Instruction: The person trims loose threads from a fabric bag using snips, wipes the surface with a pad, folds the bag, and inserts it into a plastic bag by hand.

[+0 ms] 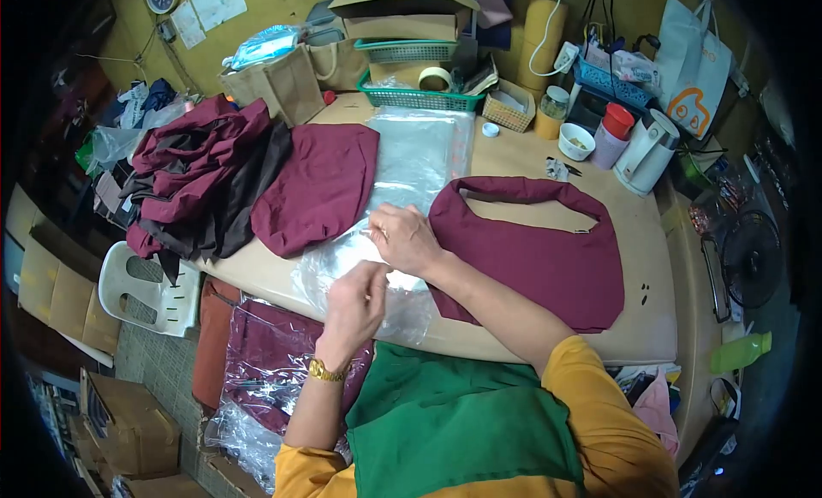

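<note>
My left hand (354,299), with a gold watch (328,369) on the wrist, is closed in a pinch at a thin clear plastic bag (402,314). Farther forward, my right hand (406,239) is closed too, its fingertips pinching the same bag, which spreads crinkled below both hands over the table edge. To the right of my right hand a maroon fabric shoulder bag (539,262) lies flat, its wide strap looped at the top. Behind my hands lies a stack of flat clear plastic bags (419,147). Left of them is a folded maroon bag (321,185).
A heap of maroon and black fabric bags (193,181) covers the table's left end. Plastic-wrapped maroon items (265,348) lie below the front edge. At the back stand a green basket (419,97), a white bowl (575,143) and a kettle (646,151). Scissors (561,166) lie nearby.
</note>
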Motion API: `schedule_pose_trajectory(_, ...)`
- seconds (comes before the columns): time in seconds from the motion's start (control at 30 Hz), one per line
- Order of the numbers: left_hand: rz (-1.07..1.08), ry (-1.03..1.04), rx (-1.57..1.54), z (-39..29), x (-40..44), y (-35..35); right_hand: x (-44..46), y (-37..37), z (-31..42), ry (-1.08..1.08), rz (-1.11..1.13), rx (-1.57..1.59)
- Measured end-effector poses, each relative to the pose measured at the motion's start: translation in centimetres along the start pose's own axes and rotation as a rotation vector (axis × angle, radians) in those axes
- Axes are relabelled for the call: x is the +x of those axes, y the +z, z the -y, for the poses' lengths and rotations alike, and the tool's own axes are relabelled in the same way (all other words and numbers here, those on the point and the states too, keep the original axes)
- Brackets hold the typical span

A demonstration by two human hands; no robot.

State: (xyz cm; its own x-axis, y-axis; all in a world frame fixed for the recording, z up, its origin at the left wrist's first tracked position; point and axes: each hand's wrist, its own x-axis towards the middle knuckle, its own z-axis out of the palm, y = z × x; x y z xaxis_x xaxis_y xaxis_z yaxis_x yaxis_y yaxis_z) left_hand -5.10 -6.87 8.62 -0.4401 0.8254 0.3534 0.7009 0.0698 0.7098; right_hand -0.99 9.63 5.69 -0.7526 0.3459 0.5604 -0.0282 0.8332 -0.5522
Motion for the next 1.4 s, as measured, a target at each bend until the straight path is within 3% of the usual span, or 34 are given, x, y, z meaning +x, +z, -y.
schedule_pose_trajectory(0.07, 0.139, 0.019, 0.179, 3.8, 0.8, 1.5, 0.8, -0.9, 1.6, -0.059, -0.149, -0.005)
schedule_pose_trajectory(0.13, 0.01, 0.066, 0.177, 9.3, 1.8, 4.2, 0.4, -1.2, 2.4, -0.063, -0.079, -0.047)
schedule_pose_trajectory(0.17, 0.042, 0.12, 0.526, 11.2, 2.3, 4.9, -0.2, -1.3, 3.4, -0.165, -0.028, -0.063)
schedule_pose_trajectory(0.23, 0.285, 0.039, 0.805, 10.5, 3.2, 4.1, -2.5, -1.7, 5.3, -0.299, 0.087, -0.079)
schedule_pose_trajectory(0.37, 0.17, 0.063, 0.58, 10.7, 3.6, 4.4, -7.9, -2.5, 6.4, -0.352, 0.323, 0.053)
schedule_pose_trajectory(0.43, 0.074, 0.111, 0.377, 11.5, 3.5, 4.0, -9.7, -1.7, 5.4, -0.274, 0.528, 0.15)
schedule_pose_trajectory(0.5, -0.123, 0.211, 0.178, 13.0, 4.1, 4.8, -10.3, 0.4, 4.4, -0.306, 0.45, 0.116)
schedule_pose_trajectory(0.53, -0.12, 0.21, 0.179, 13.3, 4.6, 4.9, -9.9, 1.1, 4.8, -0.34, 0.368, 0.083)
schedule_pose_trajectory(0.57, -0.176, 0.218, 0.298, 13.5, 5.2, 5.0, -9.3, 1.4, 4.9, -0.161, 0.591, 0.024)
schedule_pose_trajectory(0.6, -0.236, 0.228, 0.418, 13.4, 5.8, 4.9, -8.7, 2.2, 4.8, -0.164, 0.589, 0.023)
schedule_pose_trajectory(0.67, -0.183, 0.157, 0.323, 12.7, 7.2, 4.3, -7.6, 4.3, 3.8, -0.097, 0.478, -0.242)
schedule_pose_trajectory(0.73, -0.05, -0.3, -0.212, 11.9, 8.0, 3.3, -6.2, 5.2, 3.2, -0.071, 0.498, -0.406)
schedule_pose_trajectory(0.8, 0.014, -0.324, -0.243, 13.1, 8.2, 3.0, -5.6, 5.2, 2.7, -0.038, 0.512, -0.569)
schedule_pose_trajectory(0.87, -0.03, 0.246, -0.113, 12.9, 7.2, 2.4, -5.1, 4.5, 2.3, 0.11, 0.592, -0.516)
schedule_pose_trajectory(0.9, 0.059, 0.234, -0.036, 13.4, 6.5, 1.9, -4.6, 3.1, 3.1, 0.136, 0.721, -0.41)
schedule_pose_trajectory(0.93, 0.147, 0.057, -0.087, 13.9, 5.7, 1.7, -4.8, 2.2, 3.7, 0.135, 0.718, -0.411)
schedule_pose_trajectory(1.0, -0.063, 0.291, 0.081, 15.9, 6.0, 2.2, -6.1, 1.6, 5.0, 0.115, 0.824, -0.274)
schedule_pose_trajectory(1.03, -0.062, 0.289, 0.078, 16.6, 6.3, 2.6, -6.4, 1.6, 5.5, 0.063, 0.839, -0.336)
schedule_pose_trajectory(1.1, -0.074, 0.058, 0.34, 17.5, 7.3, 3.2, -7.2, 3.2, 4.7, 0.059, 0.752, -0.267)
schedule_pose_trajectory(1.13, -0.075, 0.057, 0.338, 17.1, 7.6, 3.3, -7.2, 3.9, 4.3, 0.054, 0.659, -0.2)
schedule_pose_trajectory(1.17, -0.136, 0.058, 0.227, 16.6, 7.9, 3.5, -6.9, 4.6, 3.7, 0.053, 0.66, -0.201)
schedule_pose_trajectory(1.23, 0.027, -0.279, -0.292, 14.4, 8.3, 1.8, -5.0, 5.0, 2.7, 0.112, 0.613, -0.302)
schedule_pose_trajectory(1.27, 0.031, -0.277, -0.291, 14.2, 8.1, 2.0, -3.9, 4.8, 2.2, 0.116, 0.61, -0.303)
schedule_pose_trajectory(1.33, -0.125, 0.027, -0.401, 14.1, 7.2, 2.7, -1.9, 4.4, 1.3, 0.167, 0.558, -0.357)
schedule_pose_trajectory(1.37, -0.123, 0.031, -0.4, 14.3, 6.4, 2.6, -1.7, 4.5, 1.0, 0.167, 0.554, -0.359)
schedule_pose_trajectory(1.4, -0.133, 0.054, -0.097, 15.0, 5.3, 2.4, -1.6, 4.9, 0.5, 0.159, 0.404, -0.307)
